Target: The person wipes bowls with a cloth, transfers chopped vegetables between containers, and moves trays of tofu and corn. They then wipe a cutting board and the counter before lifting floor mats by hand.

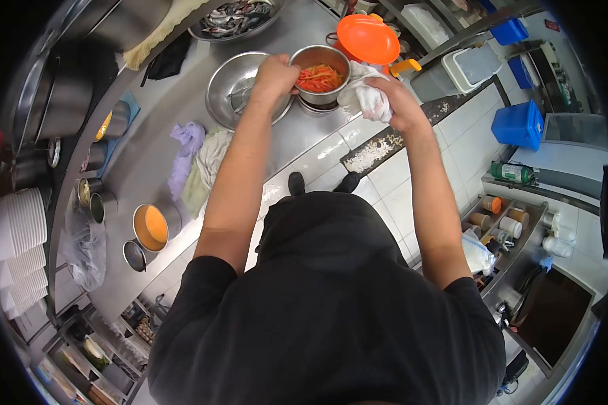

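A steel pot [302, 61] with sliced red and orange vegetables [319, 79] in it is held between my two hands. My left hand [275, 78] is closed on the pot's left side, at the rim or a handle; my fingers hide which. On the other side, my right hand [393, 102] grips a bunched white cloth [365, 96] pressed against the pot. Just under the pot, the edge of another round metal vessel [317, 109] shows. Left of it a wide steel bowl [221, 101] rests on the counter, partly behind my left hand, with a metal utensil inside.
Behind the pot is an orange plastic basin [368, 39]. A bowl of fish [236, 19] stands at the far end of the steel counter [138, 158]. Purple [184, 158] and pale cloths [209, 165] lie left of my forearm. Nearer is a pot of orange liquid [155, 227].
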Tool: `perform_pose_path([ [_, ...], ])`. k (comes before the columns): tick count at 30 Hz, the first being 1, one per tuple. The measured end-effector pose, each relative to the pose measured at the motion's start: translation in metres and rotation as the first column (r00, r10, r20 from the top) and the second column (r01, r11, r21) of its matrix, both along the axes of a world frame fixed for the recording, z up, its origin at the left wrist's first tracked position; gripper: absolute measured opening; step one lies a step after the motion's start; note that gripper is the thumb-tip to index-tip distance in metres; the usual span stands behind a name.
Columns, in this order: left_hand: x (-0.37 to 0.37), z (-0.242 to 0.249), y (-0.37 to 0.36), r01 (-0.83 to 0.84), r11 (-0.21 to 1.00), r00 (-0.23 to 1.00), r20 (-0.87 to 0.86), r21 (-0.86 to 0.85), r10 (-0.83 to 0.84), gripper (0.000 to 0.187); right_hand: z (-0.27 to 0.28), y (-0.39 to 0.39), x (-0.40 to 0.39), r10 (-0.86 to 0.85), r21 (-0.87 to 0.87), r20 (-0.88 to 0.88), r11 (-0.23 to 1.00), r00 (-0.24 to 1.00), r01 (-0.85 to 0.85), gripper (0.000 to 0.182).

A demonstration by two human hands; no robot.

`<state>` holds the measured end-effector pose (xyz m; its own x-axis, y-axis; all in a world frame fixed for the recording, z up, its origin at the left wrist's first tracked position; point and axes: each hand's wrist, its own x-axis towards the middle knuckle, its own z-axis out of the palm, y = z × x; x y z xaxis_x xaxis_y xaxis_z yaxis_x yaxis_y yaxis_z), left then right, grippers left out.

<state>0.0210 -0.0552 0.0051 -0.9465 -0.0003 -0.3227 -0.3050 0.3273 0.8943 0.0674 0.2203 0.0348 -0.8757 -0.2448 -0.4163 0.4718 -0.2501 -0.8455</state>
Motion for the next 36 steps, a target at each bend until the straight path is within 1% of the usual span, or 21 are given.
perform_pose_path([
  [1, 0.003, 0.012, -0.003, -0.022, 1.000, 1.000, -0.002, -0.008, 0.022, 0.010, 0.005, 0.002, 0.002, -0.013, 0.024, -0.037, 1.000, 0.999, 0.014, 0.034],
  [4, 0.007, 0.023, -0.018, -0.089, 0.993, 0.996, 0.014, 0.081, 0.088, 0.025, 0.025, -0.004, 0.017, -0.418, -0.039, -0.299, 0.904, 0.858, 0.427, 0.034],
  [5, 0.011, 0.024, -0.022, -0.108, 0.985, 0.994, 0.043, 0.138, 0.103, 0.026, 0.033, -0.007, 0.027, -0.437, -0.077, -0.371, 0.894, 0.819, 0.442, 0.043],
  [7, 0.020, 0.031, -0.019, -0.126, 0.974, 0.991, 0.075, 0.189, 0.114, 0.026, 0.026, -0.025, 0.042, -0.455, -0.033, -0.563, 0.846, 0.690, 0.531, 0.050],
  [8, 0.024, 0.033, -0.013, -0.133, 0.969, 0.989, 0.093, 0.210, 0.115, 0.026, 0.020, -0.037, 0.046, -0.447, -0.019, -0.653, 0.817, 0.611, 0.577, 0.054],
  [9, 0.028, 0.034, -0.005, -0.141, 0.962, 0.987, 0.111, 0.233, 0.117, 0.026, 0.005, -0.050, 0.050, -0.313, 0.107, -0.786, 0.781, 0.533, 0.616, 0.060],
  [10, 0.035, 0.035, 0.006, -0.149, 0.955, 0.984, 0.131, 0.255, 0.119, 0.026, -0.006, -0.063, 0.054, -0.130, 0.242, -0.872, 0.725, 0.472, 0.645, 0.060],
  [11, 0.051, 0.057, 0.025, -0.139, 0.968, 0.985, 0.134, 0.208, 0.112, 0.028, -0.024, -0.077, 0.056, 0.097, 0.368, -0.913, 0.615, 0.396, 0.698, 0.061],
  [12, 0.059, 0.058, 0.028, -0.106, 0.976, 0.990, 0.117, 0.189, 0.085, 0.028, -0.014, -0.085, 0.059, 0.131, 0.298, -0.951, 0.630, 0.280, 0.717, 0.056],
  [14, 0.066, 0.057, 0.030, -0.039, 0.987, 0.996, 0.079, 0.155, 0.027, 0.030, -0.022, -0.082, 0.052, 0.035, 0.228, -0.964, 0.619, 0.263, 0.752, 0.048],
  [17, 0.072, 0.053, 0.020, 0.032, 0.986, 0.999, 0.022, 0.165, -0.036, 0.026, -0.001, -0.060, 0.034, 0.054, 0.208, -0.970, 0.685, 0.237, 0.698, 0.042],
  [19, 0.074, 0.066, 0.013, 0.094, 0.983, 0.996, -0.011, 0.155, -0.094, 0.025, 0.022, -0.050, 0.018, -0.042, 0.219, -0.870, 0.859, 0.491, 0.463, 0.040],
  [21, 0.076, 0.083, 0.008, 0.180, 0.971, 0.984, -0.033, 0.159, -0.177, 0.024, 0.032, -0.037, -0.002, -0.052, 0.098, -0.641, 0.984, 0.765, 0.149, 0.038],
  [24, 0.074, 0.093, 0.008, 0.350, 0.929, 0.934, 0.034, 0.124, -0.356, 0.029, 0.054, -0.033, -0.001, -0.027, -0.159, -0.219, 0.987, 0.975, -0.008, 0.035],
  [26, 0.080, 0.095, 0.013, 0.316, 0.924, 0.939, 0.066, 0.215, -0.337, 0.026, 0.041, -0.031, 0.001, 0.000, -0.262, -0.167, 0.964, 0.986, -0.044, 0.037],
  [28, 0.088, 0.092, 0.018, 0.221, 0.918, 0.963, 0.078, 0.329, -0.259, 0.022, 0.006, -0.036, 0.002, 0.012, -0.485, -0.022, 0.874, 1.000, -0.021, 0.038],
  [29, 0.095, 0.087, 0.018, 0.142, 0.908, 0.979, 0.081, 0.394, -0.189, 0.020, -0.009, -0.033, 0.006, 0.199, -0.677, 0.024, 0.724, 0.980, -0.131, 0.038],
  [30, 0.099, 0.082, 0.019, 0.063, 0.888, 0.989, 0.090, 0.456, -0.117, 0.019, -0.007, -0.041, 0.017, 0.119, -0.713, 0.060, 0.700, 0.991, -0.041, 0.039],
  [32, 0.103, 0.075, 0.018, -0.011, 0.896, 0.997, 0.074, 0.443, -0.024, 0.020, 0.001, -0.070, 0.048, -0.033, -0.769, 0.139, 0.626, 0.990, 0.129, 0.040],
  [33, 0.109, 0.070, 0.014, -0.058, 0.899, 0.997, 0.075, 0.434, 0.029, 0.020, -0.002, -0.077, 0.057, -0.096, -0.743, 0.134, 0.648, 0.986, 0.165, 0.041],
  [36, 0.116, 0.042, -0.009, -0.062, 0.967, 0.992, -0.090, 0.246, 0.086, 0.022, -0.019, -0.095, 0.070, -0.147, -0.673, 0.166, 0.706, 0.975, 0.221, 0.039],
])
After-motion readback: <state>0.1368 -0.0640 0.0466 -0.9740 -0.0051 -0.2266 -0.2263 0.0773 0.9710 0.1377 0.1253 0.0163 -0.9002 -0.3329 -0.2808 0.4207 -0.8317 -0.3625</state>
